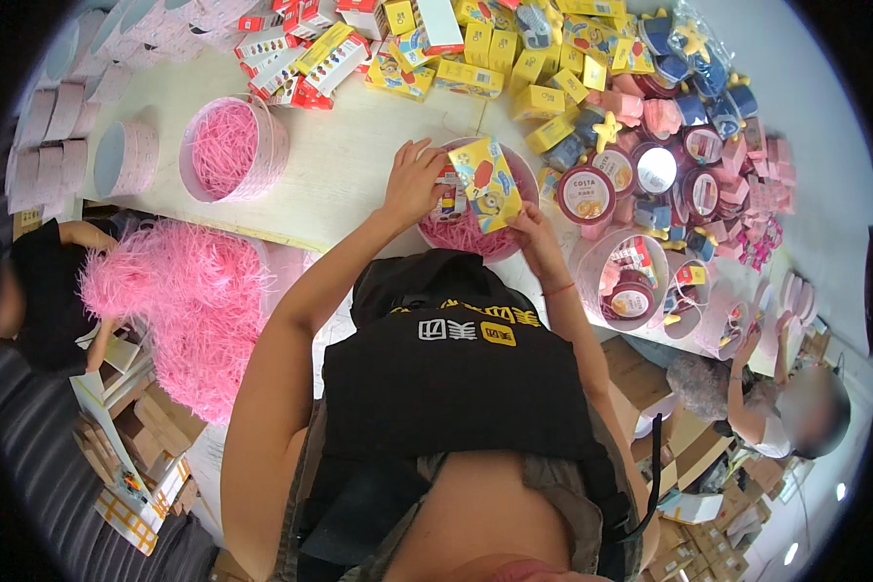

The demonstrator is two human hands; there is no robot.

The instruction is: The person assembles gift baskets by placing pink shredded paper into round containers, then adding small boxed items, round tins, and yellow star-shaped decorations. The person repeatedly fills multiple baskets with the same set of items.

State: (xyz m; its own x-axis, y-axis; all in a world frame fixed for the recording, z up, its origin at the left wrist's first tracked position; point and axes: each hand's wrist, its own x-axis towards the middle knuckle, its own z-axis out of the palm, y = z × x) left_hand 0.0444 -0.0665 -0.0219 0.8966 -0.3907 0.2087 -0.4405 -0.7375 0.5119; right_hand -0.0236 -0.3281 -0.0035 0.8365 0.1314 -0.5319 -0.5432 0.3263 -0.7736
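Observation:
In front of me stands a round pink gift box (529,184) lined with pink shredded paper (453,236). My right hand (535,236) is closed on the lower right corner of a flat yellow-and-blue cartoon package (487,182), held tilted above the box. My left hand (415,182) rests at the box's left rim, its fingers stretched out and apart. Close to its fingertips, a small red-and-white box (448,202) sits inside on the shreds, partly hidden by the yellow package.
Left on the table is another round box (272,145) with pink shreds. Red-and-white cartons (335,63), yellow cartons (475,78) and dark-red round tubs (586,194) are heaped beyond. A filled round box (592,276) stands to the right. Two other people (44,291) (761,412) work nearby.

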